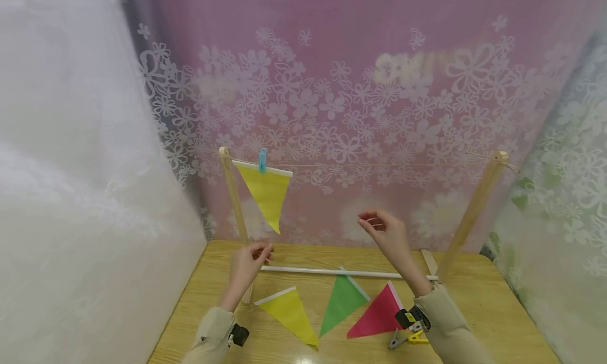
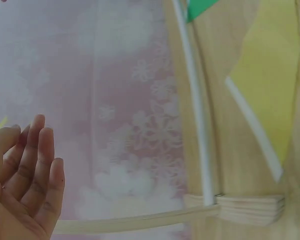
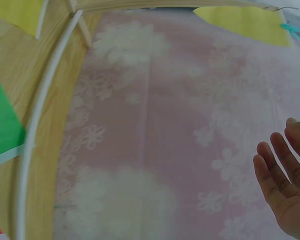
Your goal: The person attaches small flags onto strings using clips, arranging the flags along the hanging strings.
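A wooden frame stands on the table, with a thin string (image 1: 379,165) stretched between its left post (image 1: 233,200) and right post (image 1: 474,211). A yellow pennant (image 1: 267,193) hangs from the string near the left post, held by a blue clothespin (image 1: 262,160). My left hand (image 1: 246,266) hovers by the foot of the left post, fingers relaxed and empty (image 2: 25,185). My right hand (image 1: 386,235) is raised below the middle of the string, loosely open and holding nothing (image 3: 287,185). On the table lie a yellow pennant (image 1: 290,311), a green pennant (image 1: 342,301) and a red pennant (image 1: 377,316).
A white rod (image 1: 332,272) joins the feet of the posts. A yellow and a grey clothespin (image 1: 409,338) lie by my right wrist. Flowered pink cloth hangs behind the frame, and pale curtains close in both sides of the wooden table (image 1: 498,311).
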Demonstrator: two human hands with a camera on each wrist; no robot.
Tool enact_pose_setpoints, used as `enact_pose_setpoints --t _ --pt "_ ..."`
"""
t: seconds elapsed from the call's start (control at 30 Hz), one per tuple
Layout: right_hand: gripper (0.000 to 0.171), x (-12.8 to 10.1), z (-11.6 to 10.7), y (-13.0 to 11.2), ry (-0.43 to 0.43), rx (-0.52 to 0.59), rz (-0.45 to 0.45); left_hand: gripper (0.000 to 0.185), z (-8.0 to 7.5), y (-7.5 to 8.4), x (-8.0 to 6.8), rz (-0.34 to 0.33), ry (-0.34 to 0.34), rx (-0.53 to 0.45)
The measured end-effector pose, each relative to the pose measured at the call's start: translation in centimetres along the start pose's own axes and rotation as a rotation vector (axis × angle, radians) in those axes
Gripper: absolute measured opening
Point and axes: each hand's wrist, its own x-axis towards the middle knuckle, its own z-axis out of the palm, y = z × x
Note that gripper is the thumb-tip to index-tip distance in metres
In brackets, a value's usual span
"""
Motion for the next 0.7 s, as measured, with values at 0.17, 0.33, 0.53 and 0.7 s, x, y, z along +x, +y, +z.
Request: enact_pose_setpoints --t 0.17,0.33,0.53,0.7 --pt "0.016 -2.2 -0.4 2.3 0.051 -0.040 -0.004 0.023 1.4 -1.7 -1.1 -0.060 -0.025 0.015" --pt "0.015 -4.4 -0.8 5.0 0.044 -0.120 0.009 0.025 2.8 -3.6 -2.2 -0.068 -0.029 0.033" --pt "0.014 -7.6 -1.4 8.0 -0.010 -0.198 0.134 0.018 4.0 -5.7 -3.8 -0.026 -0.038 0.095" --pt "0.014 -10.1 -2.3 9.6 -0.018 -0.225 0.166 0.014 4.5 -7.1 -4.8 -0.004 -0.033 0.175"
